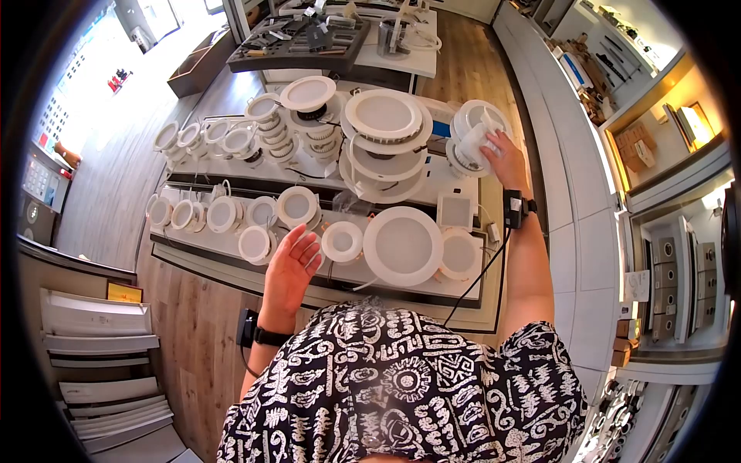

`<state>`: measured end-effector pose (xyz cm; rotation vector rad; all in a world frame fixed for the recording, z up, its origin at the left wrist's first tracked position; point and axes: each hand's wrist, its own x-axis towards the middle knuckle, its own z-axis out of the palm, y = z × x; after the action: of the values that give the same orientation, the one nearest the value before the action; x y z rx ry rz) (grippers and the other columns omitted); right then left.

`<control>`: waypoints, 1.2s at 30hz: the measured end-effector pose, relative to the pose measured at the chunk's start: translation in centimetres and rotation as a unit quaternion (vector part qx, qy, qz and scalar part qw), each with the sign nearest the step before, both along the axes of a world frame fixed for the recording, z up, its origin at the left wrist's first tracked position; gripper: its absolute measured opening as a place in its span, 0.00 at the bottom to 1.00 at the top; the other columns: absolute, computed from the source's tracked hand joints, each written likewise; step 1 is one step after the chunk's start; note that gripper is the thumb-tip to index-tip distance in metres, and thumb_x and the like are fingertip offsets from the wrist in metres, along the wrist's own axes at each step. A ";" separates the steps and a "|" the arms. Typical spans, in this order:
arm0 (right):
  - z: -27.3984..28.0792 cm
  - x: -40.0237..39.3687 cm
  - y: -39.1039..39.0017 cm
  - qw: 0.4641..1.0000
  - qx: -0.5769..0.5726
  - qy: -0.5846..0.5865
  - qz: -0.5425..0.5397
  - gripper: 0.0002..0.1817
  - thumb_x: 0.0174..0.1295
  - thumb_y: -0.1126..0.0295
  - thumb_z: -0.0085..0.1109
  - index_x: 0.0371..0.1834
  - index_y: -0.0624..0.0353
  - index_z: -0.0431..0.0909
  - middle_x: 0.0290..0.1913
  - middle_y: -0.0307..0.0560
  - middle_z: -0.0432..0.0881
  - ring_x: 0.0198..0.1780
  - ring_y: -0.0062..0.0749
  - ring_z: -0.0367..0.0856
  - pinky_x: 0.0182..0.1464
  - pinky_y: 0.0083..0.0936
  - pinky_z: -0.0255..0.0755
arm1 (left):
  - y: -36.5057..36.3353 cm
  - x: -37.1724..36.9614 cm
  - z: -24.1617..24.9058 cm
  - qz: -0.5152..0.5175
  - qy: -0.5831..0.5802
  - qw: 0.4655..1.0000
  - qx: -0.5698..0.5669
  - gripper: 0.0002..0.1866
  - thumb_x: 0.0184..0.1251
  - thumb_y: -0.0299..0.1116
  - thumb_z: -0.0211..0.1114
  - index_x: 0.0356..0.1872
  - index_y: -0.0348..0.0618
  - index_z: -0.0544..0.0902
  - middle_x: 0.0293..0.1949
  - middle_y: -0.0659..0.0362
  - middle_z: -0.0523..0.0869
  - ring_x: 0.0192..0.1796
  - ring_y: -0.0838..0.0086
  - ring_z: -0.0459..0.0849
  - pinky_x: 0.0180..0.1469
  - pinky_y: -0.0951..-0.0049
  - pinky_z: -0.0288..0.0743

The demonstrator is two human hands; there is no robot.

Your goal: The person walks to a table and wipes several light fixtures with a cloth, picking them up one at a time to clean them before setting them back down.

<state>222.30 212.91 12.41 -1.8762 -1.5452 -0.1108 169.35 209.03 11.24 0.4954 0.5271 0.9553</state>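
Observation:
My right hand [506, 160] is closed on a crumpled white cloth [475, 144], pressed against the top of a stack of round white downlights [466, 116] at the display's right end. Held in the air with fingers outstretched and nothing in it, my left hand [292, 270] is in front of the lower step. Nearest to it are a small round downlight [254, 244] and a ring-shaped one [342, 241]. A large round panel light [402, 245] stands between my two hands. Behind it rises a stack of wide panel lights [384, 115].
More downlights crowd the stepped white display [318, 171] to the left. Beyond it, a table [423, 58] carries a dark tray [301, 48] of parts. Shelves [656, 147] line the right side, and white panels [96, 324] are stacked at lower left. Cables run from both wrists.

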 end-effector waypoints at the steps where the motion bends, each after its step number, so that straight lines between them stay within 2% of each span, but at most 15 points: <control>1: 0.2 -0.1 -0.2 1.000 -0.001 -0.020 0.003 0.22 0.61 0.57 0.68 0.56 0.55 0.83 0.67 0.59 0.74 0.71 0.49 0.70 0.69 0.35 0.65 | 0.0 -0.1 -0.1 0.001 -0.001 1.000 -0.001 0.24 0.79 0.43 0.50 0.69 0.43 0.69 0.59 0.56 0.81 0.57 0.72 0.80 0.61 0.66 0.75; 4: 1.7 -1.0 -1.0 0.999 -0.010 -0.030 0.020 0.18 0.62 0.65 0.66 0.55 0.57 0.83 0.65 0.60 0.76 0.68 0.50 0.73 0.67 0.34 0.69 | 0.1 -0.3 -0.3 0.004 -0.011 1.000 -0.005 0.23 0.80 0.42 0.50 0.70 0.44 0.69 0.58 0.57 0.82 0.57 0.72 0.81 0.60 0.67 0.77; 7: 1.2 0.4 -1.2 0.993 0.021 0.083 0.078 0.17 0.61 0.76 0.64 0.55 0.59 0.82 0.62 0.59 0.79 0.63 0.49 0.78 0.64 0.32 0.73 | 0.0 -0.3 -0.2 0.009 -0.004 1.000 -0.006 0.23 0.80 0.42 0.51 0.69 0.44 0.69 0.57 0.58 0.82 0.56 0.73 0.81 0.59 0.67 0.77; 10: 2.6 0.8 -1.9 0.995 0.007 0.003 0.099 0.18 0.59 0.84 0.60 0.53 0.62 0.82 0.59 0.59 0.81 0.59 0.48 0.82 0.61 0.29 0.76 | 0.2 -0.5 -0.4 0.012 -0.009 1.000 -0.006 0.23 0.80 0.42 0.51 0.69 0.44 0.69 0.56 0.58 0.82 0.56 0.73 0.82 0.59 0.67 0.77; 16: 3.8 3.2 -1.6 0.992 -0.051 0.048 0.104 0.17 0.61 0.83 0.55 0.52 0.63 0.82 0.53 0.58 0.84 0.55 0.45 0.84 0.58 0.29 0.76 | 0.2 -0.8 -0.6 0.018 -0.003 1.000 -0.003 0.23 0.80 0.43 0.51 0.69 0.43 0.69 0.56 0.58 0.82 0.56 0.73 0.82 0.59 0.67 0.77; 19: 5.2 2.2 -0.9 0.994 0.029 0.090 0.061 0.16 0.61 0.78 0.58 0.54 0.62 0.81 0.50 0.58 0.85 0.52 0.47 0.86 0.56 0.30 0.76 | 0.2 -0.8 -0.5 0.024 -0.003 1.000 0.000 0.23 0.80 0.42 0.50 0.69 0.43 0.69 0.56 0.58 0.82 0.56 0.73 0.82 0.59 0.66 0.77; 22: 5.3 -1.3 0.4 0.998 0.031 0.013 0.054 0.20 0.57 0.73 0.65 0.55 0.59 0.81 0.51 0.55 0.85 0.54 0.46 0.84 0.57 0.32 0.76 | 0.3 -0.5 -0.4 0.021 -0.005 1.000 -0.003 0.23 0.80 0.42 0.50 0.69 0.43 0.68 0.56 0.58 0.82 0.56 0.73 0.82 0.59 0.66 0.77; 25: 3.2 -2.8 1.2 0.984 -0.002 -0.166 0.060 0.26 0.51 0.68 0.71 0.56 0.56 0.81 0.53 0.51 0.83 0.57 0.45 0.80 0.59 0.34 0.74 | 0.4 -0.2 -0.3 0.018 -0.008 1.000 -0.005 0.24 0.80 0.42 0.51 0.69 0.43 0.68 0.56 0.58 0.82 0.56 0.73 0.82 0.59 0.66 0.77; 26: 3.4 -3.7 1.1 0.983 -0.024 -0.178 0.037 0.28 0.46 0.68 0.74 0.55 0.53 0.80 0.56 0.48 0.80 0.60 0.44 0.76 0.60 0.36 0.73 | 0.4 -0.2 -0.3 0.019 -0.005 1.000 -0.005 0.24 0.80 0.43 0.51 0.69 0.43 0.69 0.56 0.58 0.82 0.55 0.72 0.82 0.59 0.67 0.77; 32: 3.6 -4.3 0.9 0.961 -0.022 -0.274 0.013 0.36 0.43 0.72 0.76 0.61 0.53 0.74 0.57 0.49 0.78 0.59 0.47 0.76 0.58 0.38 0.74 | 0.3 -0.4 -0.2 0.026 0.004 1.000 -0.009 0.24 0.79 0.43 0.51 0.69 0.43 0.69 0.56 0.56 0.82 0.56 0.72 0.81 0.60 0.67 0.76; 36: 4.7 -4.3 1.3 0.966 -0.120 -0.226 0.038 0.40 0.44 0.76 0.73 0.66 0.54 0.69 0.57 0.53 0.77 0.57 0.51 0.77 0.57 0.39 0.75 | 0.2 -0.2 0.0 0.020 -0.005 1.000 -0.002 0.23 0.79 0.43 0.51 0.68 0.43 0.69 0.56 0.56 0.82 0.56 0.71 0.81 0.60 0.67 0.76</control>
<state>218.01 214.25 17.13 -2.0753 -2.0100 -0.3505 169.13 209.23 11.25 0.4782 0.5313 0.9954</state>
